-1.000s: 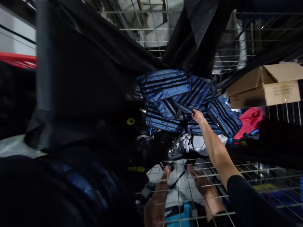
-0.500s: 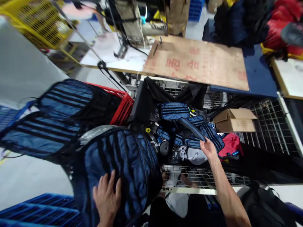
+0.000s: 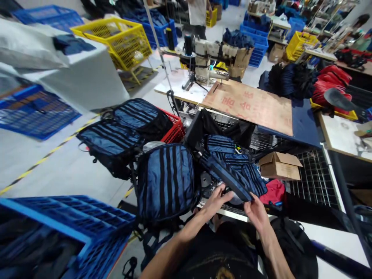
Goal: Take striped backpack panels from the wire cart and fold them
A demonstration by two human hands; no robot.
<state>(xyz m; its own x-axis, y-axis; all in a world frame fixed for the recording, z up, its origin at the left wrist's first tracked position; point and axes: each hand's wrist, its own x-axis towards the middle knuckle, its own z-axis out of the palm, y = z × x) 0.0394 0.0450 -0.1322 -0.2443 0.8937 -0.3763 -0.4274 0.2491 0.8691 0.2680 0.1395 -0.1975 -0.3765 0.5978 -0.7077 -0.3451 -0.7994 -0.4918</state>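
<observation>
A long dark blue and black padded strap (image 3: 229, 178) slants over the wire cart in front of me. My right hand (image 3: 257, 211) is closed on its near end, thumb along the edge. Just left of that end is my left hand (image 3: 216, 199), fingers and thumb apart, close under the strap; whether it touches cannot be made out. Below the strap lie blue pieces with black stripes (image 3: 252, 178) and a grey spool (image 3: 205, 179). A striped blue backpack (image 3: 168, 180) stands upright to the left of the cart.
More striped backpacks (image 3: 113, 135) lie beside a red crate (image 3: 174, 130). An open cardboard box (image 3: 280, 164) and red cloth (image 3: 273, 192) are in the cart. A sewing machine (image 3: 203, 58) stands on the table behind. A blue crate (image 3: 87, 217) is at lower left.
My left hand has left the backpack and come right, beside the strap. My right hand still grips the strap, now stretched out nearer to me. The view has tilted up and turned left.
</observation>
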